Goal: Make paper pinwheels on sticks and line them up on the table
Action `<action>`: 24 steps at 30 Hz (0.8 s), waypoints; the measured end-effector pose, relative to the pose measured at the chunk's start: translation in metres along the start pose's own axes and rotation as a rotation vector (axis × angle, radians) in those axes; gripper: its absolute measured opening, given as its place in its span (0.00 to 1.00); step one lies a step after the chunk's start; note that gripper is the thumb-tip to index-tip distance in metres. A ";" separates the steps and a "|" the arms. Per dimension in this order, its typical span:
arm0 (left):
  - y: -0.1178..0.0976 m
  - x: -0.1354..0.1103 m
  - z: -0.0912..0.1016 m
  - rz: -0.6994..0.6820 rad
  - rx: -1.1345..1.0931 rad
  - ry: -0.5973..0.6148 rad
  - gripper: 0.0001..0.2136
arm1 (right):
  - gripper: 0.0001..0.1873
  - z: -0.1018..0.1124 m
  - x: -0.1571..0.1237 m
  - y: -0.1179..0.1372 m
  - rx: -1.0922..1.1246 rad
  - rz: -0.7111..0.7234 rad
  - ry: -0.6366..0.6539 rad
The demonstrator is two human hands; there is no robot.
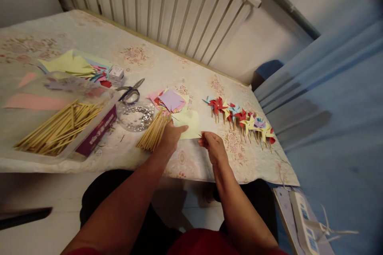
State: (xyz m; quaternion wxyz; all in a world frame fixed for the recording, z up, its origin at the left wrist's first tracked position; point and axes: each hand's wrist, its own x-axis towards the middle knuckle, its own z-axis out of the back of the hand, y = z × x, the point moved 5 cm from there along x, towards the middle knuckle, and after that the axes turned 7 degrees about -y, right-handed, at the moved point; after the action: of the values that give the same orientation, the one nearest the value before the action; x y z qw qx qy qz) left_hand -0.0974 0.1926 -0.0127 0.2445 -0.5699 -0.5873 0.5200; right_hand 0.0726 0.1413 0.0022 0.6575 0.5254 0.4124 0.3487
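While bundled sticks point(152, 133) lie beside the left hand point(171, 134) on the surface point(191, 169), its index finger extends over pale green paper point(190, 120); whether it grips anything, I cannot tell. The right hand point(213, 145) apparently pinches a thin item point(200, 136) at the paper's corner; a careless jab could tear that paper. Pinwheels point(241, 116) lie farther right.

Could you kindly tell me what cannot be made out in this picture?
In the head view:
Thin item at the tips of the right hand: too small to identify.
Left hand: whether it grips anything is hidden by the hand itself.
Purple label: lettering too blurred to read.
Power strip: lower end cut off by the bottom edge.
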 end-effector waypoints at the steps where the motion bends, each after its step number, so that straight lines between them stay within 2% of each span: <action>1: 0.001 0.000 0.000 -0.005 0.004 0.014 0.17 | 0.16 0.000 0.000 0.000 -0.016 0.021 -0.005; 5: 0.005 0.001 -0.003 0.001 -0.031 0.072 0.18 | 0.15 -0.003 0.001 -0.002 -0.087 0.073 -0.026; 12: 0.004 -0.002 -0.005 -0.009 0.015 0.098 0.17 | 0.09 -0.007 0.003 -0.005 -0.126 0.103 -0.061; 20: 0.005 -0.002 -0.004 -0.010 0.064 0.097 0.17 | 0.07 -0.007 -0.001 -0.003 -0.116 0.064 -0.042; 24: 0.006 -0.002 -0.004 0.048 0.004 0.072 0.17 | 0.08 -0.008 -0.002 -0.004 -0.086 0.029 -0.038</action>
State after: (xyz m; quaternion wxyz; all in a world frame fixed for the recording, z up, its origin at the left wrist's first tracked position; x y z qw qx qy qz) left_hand -0.0906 0.1908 -0.0155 0.2539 -0.6017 -0.5634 0.5060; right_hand 0.0650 0.1418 -0.0027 0.6821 0.5092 0.3766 0.3656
